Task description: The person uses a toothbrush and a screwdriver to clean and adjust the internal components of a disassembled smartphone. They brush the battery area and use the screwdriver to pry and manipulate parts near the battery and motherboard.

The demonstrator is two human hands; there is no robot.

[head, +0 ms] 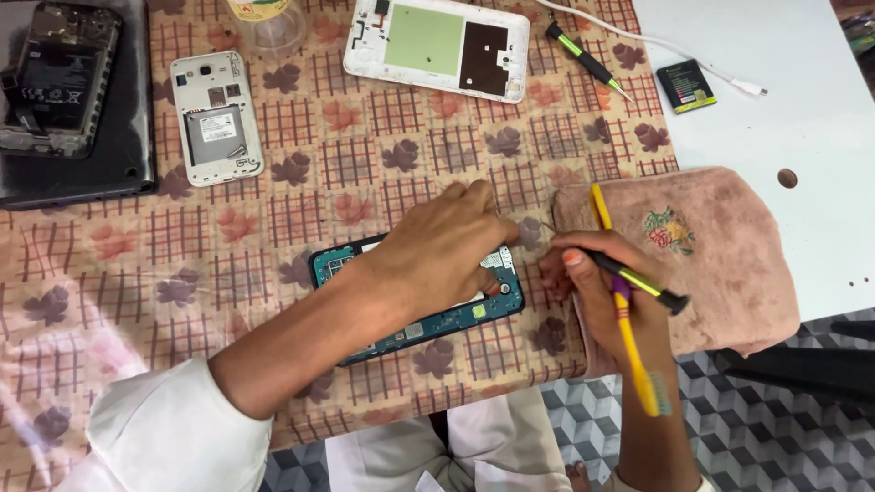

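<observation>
My left hand (447,251) lies palm down across the opened phone (419,296), fingers spread and pressing on it; it pins the phone rather than closing around anything. The phone sits face down with its back cover off, the blue-green circuit board exposed, near the front edge of the table on the patterned tablecloth (365,173).

My right hand (597,287) is just beside the phone's right end. It is closed on a screwdriver (633,281) with a black and yellow-green handle, the tip pointing toward the phone's top corner. I cannot tell from this view whether the tip touches the phone, since my fingers hide it. The same hand also carries a yellow toothbrush (624,310), which crosses the screwdriver and runs from the towel down past my wrist, bristles at the lower end.

A pink towel (720,255) with a small flower motif lies folded to the right, touching my right hand. Farther back: a white phone (217,118) without its back cover, a larger white tablet frame (437,46) with a green panel, a second screwdriver (588,62), a small battery (685,86), and a white cable (693,56). A dark stripped phone (56,77) rests on a closed laptop (128,173) at the far left.
</observation>
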